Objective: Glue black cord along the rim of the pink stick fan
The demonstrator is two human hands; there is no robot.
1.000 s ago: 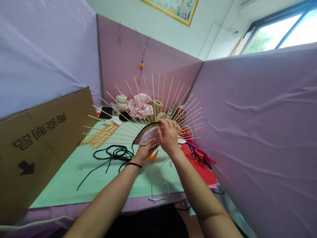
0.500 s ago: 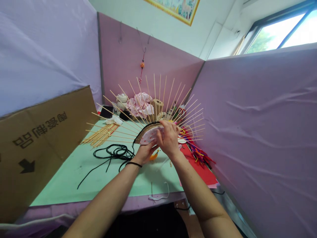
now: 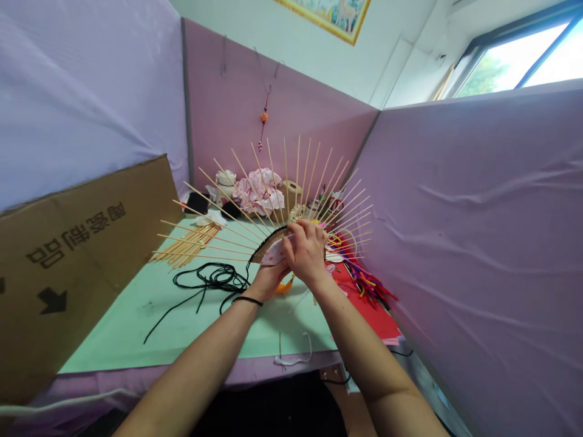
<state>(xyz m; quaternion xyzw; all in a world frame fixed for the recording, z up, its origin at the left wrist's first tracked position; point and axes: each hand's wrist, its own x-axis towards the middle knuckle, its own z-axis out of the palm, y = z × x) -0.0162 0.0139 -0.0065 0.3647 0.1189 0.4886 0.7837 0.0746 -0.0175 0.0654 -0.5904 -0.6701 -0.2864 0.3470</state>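
Both hands hold a half-round base (image 3: 273, 252) with a white, pink-spotted face and a brown rim. Thin wooden sticks (image 3: 286, 176) fan out from its curved edge. Black cord runs along that edge, and its loose coil (image 3: 218, 276) lies on the table to the left. My left hand (image 3: 272, 280) grips the base from below, its fingers mostly hidden behind it. Over the right part of the base lies my right hand (image 3: 308, 252), its fingers bent around the top edge at the cord. The fingertips and the base's right part are partly hidden.
A bundle of sticks (image 3: 189, 246) lies on the green tabletop (image 3: 136, 337), beside a cardboard sheet (image 3: 91, 261). Pink cloth (image 3: 259, 191), a white jar (image 3: 225, 180) and a tape roll (image 3: 291, 188) stand behind. Red sheets (image 3: 371, 309) and coloured pipe cleaners (image 3: 364, 282) are at right.
The base has turned and tilted slightly in my hands, so the sticks point differently and less of the spotted face shows. My right hand has shifted a little left along the top edge.
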